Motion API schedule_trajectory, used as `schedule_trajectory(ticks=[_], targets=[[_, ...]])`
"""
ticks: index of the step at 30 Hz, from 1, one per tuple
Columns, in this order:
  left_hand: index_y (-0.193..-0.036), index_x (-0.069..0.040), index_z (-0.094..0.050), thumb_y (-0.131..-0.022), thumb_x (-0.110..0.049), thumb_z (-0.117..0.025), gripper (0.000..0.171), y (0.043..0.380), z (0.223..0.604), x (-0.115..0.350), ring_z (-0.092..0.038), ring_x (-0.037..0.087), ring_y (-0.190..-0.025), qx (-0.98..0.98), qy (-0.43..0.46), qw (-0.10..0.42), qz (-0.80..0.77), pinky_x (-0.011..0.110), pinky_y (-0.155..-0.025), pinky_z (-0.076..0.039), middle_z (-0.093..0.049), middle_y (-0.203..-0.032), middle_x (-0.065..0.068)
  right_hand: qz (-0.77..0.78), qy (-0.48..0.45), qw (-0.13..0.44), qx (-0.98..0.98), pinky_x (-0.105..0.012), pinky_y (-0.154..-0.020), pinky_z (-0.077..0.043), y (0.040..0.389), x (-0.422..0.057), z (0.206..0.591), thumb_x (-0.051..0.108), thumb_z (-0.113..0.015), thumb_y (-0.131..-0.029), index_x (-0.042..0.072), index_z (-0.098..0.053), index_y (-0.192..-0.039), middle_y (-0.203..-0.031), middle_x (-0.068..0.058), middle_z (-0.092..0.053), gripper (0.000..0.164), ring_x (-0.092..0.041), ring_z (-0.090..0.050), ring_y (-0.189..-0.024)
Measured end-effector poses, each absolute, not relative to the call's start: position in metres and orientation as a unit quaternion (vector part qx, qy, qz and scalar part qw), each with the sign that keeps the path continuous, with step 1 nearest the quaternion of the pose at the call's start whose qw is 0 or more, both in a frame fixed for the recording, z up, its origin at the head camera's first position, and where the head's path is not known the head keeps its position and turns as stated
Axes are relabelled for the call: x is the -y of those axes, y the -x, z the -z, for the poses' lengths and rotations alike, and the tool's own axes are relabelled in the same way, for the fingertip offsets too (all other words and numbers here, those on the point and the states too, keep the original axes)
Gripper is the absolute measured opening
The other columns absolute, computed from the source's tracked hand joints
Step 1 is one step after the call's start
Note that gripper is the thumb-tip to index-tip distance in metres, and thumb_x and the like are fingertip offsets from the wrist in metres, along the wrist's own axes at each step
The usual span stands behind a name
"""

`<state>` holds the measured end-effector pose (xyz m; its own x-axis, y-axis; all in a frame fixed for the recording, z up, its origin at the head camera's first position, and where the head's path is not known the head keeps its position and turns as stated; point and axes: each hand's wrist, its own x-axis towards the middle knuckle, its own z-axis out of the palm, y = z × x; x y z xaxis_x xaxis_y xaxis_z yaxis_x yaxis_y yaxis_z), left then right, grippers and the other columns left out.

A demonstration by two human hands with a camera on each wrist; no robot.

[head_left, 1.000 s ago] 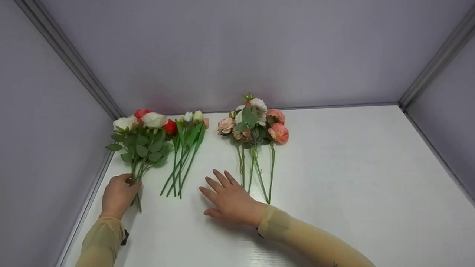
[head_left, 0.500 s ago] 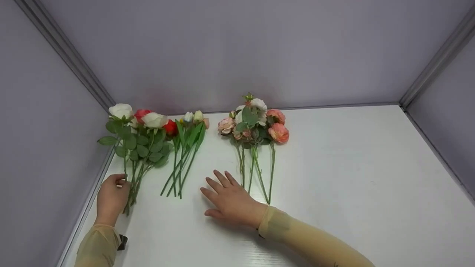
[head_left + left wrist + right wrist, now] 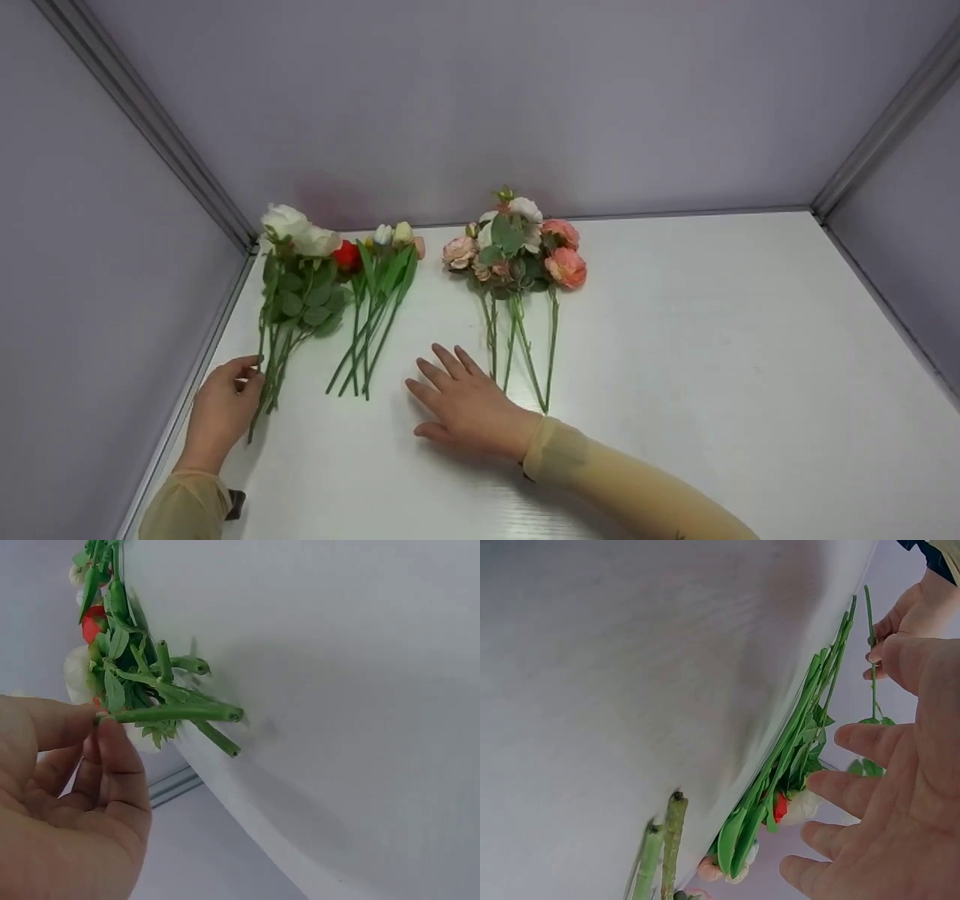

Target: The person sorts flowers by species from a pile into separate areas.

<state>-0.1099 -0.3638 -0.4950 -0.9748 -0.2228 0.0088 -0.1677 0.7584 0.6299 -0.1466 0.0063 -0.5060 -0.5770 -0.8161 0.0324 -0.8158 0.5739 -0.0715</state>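
My left hand pinches the stem of a white rose between thumb and fingertips, at the table's left side. In the left wrist view the cut end of that stem sticks out past the fingertips. The held rose overlaps a bunch of other roses, whose leafy stems lie just to its right. My right hand is palm down with fingers spread, holding nothing. It lies between the tulip stems and the lower ends of the pink and white flowers' stems.
Several tulips with crossed green stems lie right of the roses. Further right is a group of pink, white and coral flowers. Grey panels wall the white table at the back and both sides.
The left hand first drew the white rose leftward off the bunch, then its bloom swung back right, now covering the red rose there. The right hand has stayed put.
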Motion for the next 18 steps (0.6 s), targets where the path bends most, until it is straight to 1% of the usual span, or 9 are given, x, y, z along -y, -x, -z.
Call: schedule_trajectory(ticks=[2, 5, 9, 12, 15, 17, 18], targets=[[-0.143, 0.008, -0.051, -0.107, -0.013, -0.050, 0.042, 0.1116, 0.4955, 0.3626, -0.059, 0.038, -0.106, 0.940, -0.100, 0.015, 0.325, 0.041, -0.075, -0.052, -0.058, -0.123, 0.026, 0.040, 0.460, 0.002, -0.887, -0.054, -0.123, -0.013, 0.1462, -0.0069, 0.5060, 0.060, -0.042, -0.105, 0.019, -0.039, -0.159, -0.165, -0.012, -0.030, 0.068, -0.036, -0.010, -0.155], [-0.144, 0.010, -0.049, -0.106, -0.014, -0.050, 0.045, 0.1129, 0.4970, 0.3613, -0.060, 0.039, -0.105, 0.941, -0.105, -0.011, 0.322, 0.041, -0.074, -0.053, -0.058, -0.123, 0.028, 0.040, 0.461, 0.002, -0.887, -0.054, -0.123, -0.013, 0.1461, -0.0081, 0.5063, 0.060, -0.041, -0.106, 0.018, -0.039, -0.159, -0.165, -0.012, -0.031, 0.068, -0.036, -0.010, -0.155], [-0.143, 0.011, -0.049, -0.104, -0.016, -0.054, 0.048, 0.1142, 0.4992, 0.3615, -0.060, 0.039, -0.106, 0.939, -0.112, -0.012, 0.325, 0.038, -0.073, -0.053, -0.059, -0.120, 0.026, 0.037, 0.457, 0.008, -0.888, -0.054, -0.124, -0.013, 0.1467, -0.0087, 0.5067, 0.061, -0.041, -0.105, 0.019, -0.038, -0.159, -0.165, -0.011, -0.030, 0.068, -0.036, -0.010, -0.155], [-0.144, 0.011, -0.048, -0.104, -0.021, -0.057, 0.052, 0.1160, 0.4989, 0.3631, -0.060, 0.040, -0.107, 0.939, -0.112, -0.013, 0.324, 0.039, -0.073, -0.054, -0.059, -0.120, 0.026, 0.034, 0.453, 0.015, -0.891, -0.054, -0.124, -0.012, 0.1473, -0.0086, 0.5062, 0.061, -0.041, -0.105, 0.019, -0.036, -0.160, -0.166, -0.011, -0.028, 0.069, -0.036, -0.009, -0.155], [-0.146, 0.011, -0.045, -0.104, -0.028, -0.059, 0.059, 0.1165, 0.4985, 0.3641, -0.059, 0.043, -0.110, 0.941, -0.118, -0.007, 0.318, 0.046, -0.077, -0.055, -0.055, -0.127, 0.030, 0.031, 0.451, 0.021, -0.892, -0.054, -0.124, -0.011, 0.1480, -0.0086, 0.5053, 0.062, -0.040, -0.105, 0.020, -0.035, -0.161, -0.167, -0.010, -0.026, 0.070, -0.036, -0.008, -0.156], [-0.148, 0.010, -0.043, -0.103, -0.030, -0.061, 0.064, 0.1163, 0.4970, 0.3621, -0.053, 0.049, -0.117, 0.945, -0.121, 0.018, 0.303, 0.055, -0.085, -0.052, -0.049, -0.134, 0.034, 0.031, 0.449, 0.021, -0.893, -0.054, -0.124, -0.011, 0.1484, -0.0094, 0.5050, 0.062, -0.040, -0.105, 0.020, -0.034, -0.161, -0.167, -0.010, -0.026, 0.071, -0.036, -0.008, -0.156], [-0.150, 0.009, -0.041, -0.102, -0.030, -0.062, 0.065, 0.1163, 0.4961, 0.3596, -0.050, 0.051, -0.121, 0.948, -0.119, 0.038, 0.294, 0.059, -0.089, -0.050, -0.046, -0.137, 0.036, 0.031, 0.448, 0.019, -0.894, -0.054, -0.124, -0.011, 0.1489, -0.0106, 0.5047, 0.062, -0.040, -0.105, 0.021, -0.034, -0.162, -0.167, -0.010, -0.026, 0.071, -0.035, -0.008, -0.156]])
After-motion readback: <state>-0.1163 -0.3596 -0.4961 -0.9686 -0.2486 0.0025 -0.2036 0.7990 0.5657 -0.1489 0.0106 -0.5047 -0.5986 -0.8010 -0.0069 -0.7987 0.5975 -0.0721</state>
